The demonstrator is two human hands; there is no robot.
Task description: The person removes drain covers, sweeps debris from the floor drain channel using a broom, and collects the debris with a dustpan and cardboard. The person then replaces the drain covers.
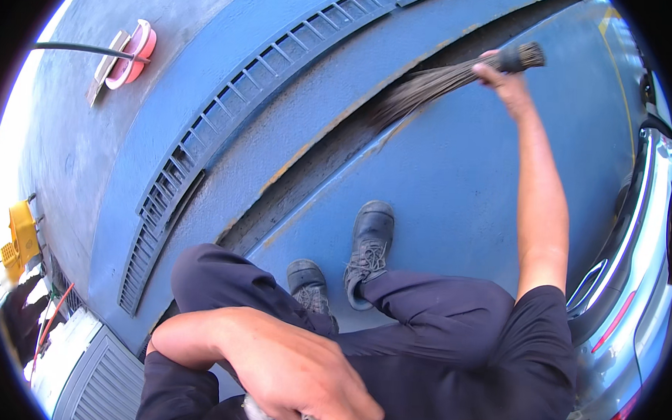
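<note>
My right hand (501,82) is wrapped round a stick broom (429,87), close to its dark bound end. The broom's thin brown sticks slant down to the left into an open drain channel (304,164) in the blue floor; their tips are blurred. Along the far side of the channel lies a long metal drain grating (263,67), apart from the opening. My left hand (293,375) rests low before my body, back up and fingers curled down. Something small, whitish and metallic shows under it, too hidden to name.
A silver car (636,302) stands close on the right. At the far left are a pink basin (136,58) with a dark pole in front and a yellow object (23,237). A grey louvred panel (108,380) is at lower left. My shoes (370,241) are beside the channel.
</note>
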